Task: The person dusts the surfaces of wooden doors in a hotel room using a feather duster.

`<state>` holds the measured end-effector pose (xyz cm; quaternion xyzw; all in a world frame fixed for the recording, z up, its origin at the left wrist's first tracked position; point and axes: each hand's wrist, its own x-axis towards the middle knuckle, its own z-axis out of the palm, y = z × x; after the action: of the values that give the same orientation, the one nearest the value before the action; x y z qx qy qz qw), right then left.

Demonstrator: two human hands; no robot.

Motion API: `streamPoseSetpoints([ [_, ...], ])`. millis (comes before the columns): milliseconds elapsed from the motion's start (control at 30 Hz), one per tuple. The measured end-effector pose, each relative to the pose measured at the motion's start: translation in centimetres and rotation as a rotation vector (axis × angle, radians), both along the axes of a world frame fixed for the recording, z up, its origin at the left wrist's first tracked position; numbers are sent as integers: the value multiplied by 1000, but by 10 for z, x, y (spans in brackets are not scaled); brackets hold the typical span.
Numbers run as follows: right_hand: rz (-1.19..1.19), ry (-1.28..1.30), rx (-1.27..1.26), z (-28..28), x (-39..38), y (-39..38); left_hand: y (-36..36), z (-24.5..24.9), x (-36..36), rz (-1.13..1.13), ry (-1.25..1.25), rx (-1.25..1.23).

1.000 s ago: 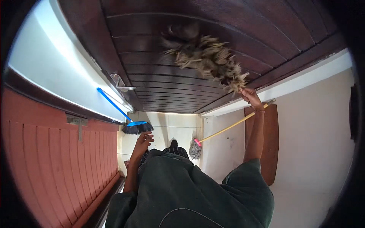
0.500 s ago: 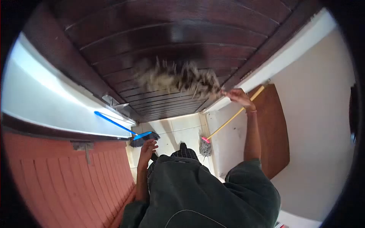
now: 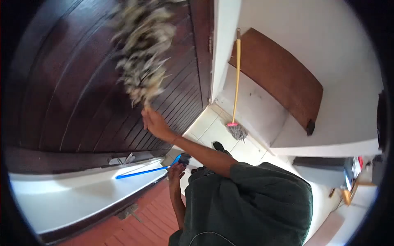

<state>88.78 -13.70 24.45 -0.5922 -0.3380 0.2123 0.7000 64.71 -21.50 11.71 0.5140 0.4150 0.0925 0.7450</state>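
Note:
My right hand (image 3: 156, 124) is closed round the handle of a feather duster (image 3: 145, 57). Its brown and cream feathers are blurred and point up across the dark slatted wooden door (image 3: 86, 90). Whether the feathers touch the wood is hard to tell. Lower down, my left hand (image 3: 176, 174) hangs near my body with its fingers loosely apart and nothing visible in them. Just behind it shows a broom (image 3: 143, 172) with a blue handle and dark bristles.
A mop (image 3: 237, 82) with a yellow handle and grey strands leans by the right wall, near a brown wooden panel (image 3: 279, 74). The door's metal handle (image 3: 122, 159) juts out on the left. Red ribbed surface (image 3: 152, 225) lies lower left. Pale tiles (image 3: 209, 127) cover the floor.
My view has turned to the right. The feather duster has swung from pointing left across the door to pointing upward, and my right arm now reaches across to the left. My left hand stays low.

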Motion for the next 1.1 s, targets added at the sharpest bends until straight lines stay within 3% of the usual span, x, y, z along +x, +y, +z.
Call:
streamPoseSetpoints([
  [33,-153,-92,-95,-19,-9,8,1,4,-3,-6,19,10],
  [100,-437,-278,-289,-109,-18,32,2,16,-8,2,47,33],
  [167,-477,254,-447,-215,-39,52,6,18,-22,-22,2,70],
  [233,-366,1477,-233,-235,-39,51,9,13,-39,-14,73,72],
  [333,-251,1614,150,-233,-37,59,11,8,-62,6,93,39],
  [400,-285,1392,429,-197,-28,70,11,4,-76,3,54,30],
  [500,-232,1084,619,-54,-21,60,12,5,-82,6,62,20],
  [567,-218,795,541,-8,-24,57,19,2,-78,-13,105,20],
  [667,-368,276,280,-19,-10,64,25,3,-65,-22,76,44],
  [767,-472,657,288,-127,-7,81,28,14,-37,1,52,14],
  [900,-541,1312,-30,-117,-3,38,30,-2,-19,2,35,14],
  [1000,-495,1332,206,-73,1,32,25,-6,-10,-56,66,28],
  [1033,-531,1366,269,-35,8,30,22,-6,-6,-55,88,19],
  [1100,-485,964,394,-10,25,40,14,-2,1,-51,131,0],
])
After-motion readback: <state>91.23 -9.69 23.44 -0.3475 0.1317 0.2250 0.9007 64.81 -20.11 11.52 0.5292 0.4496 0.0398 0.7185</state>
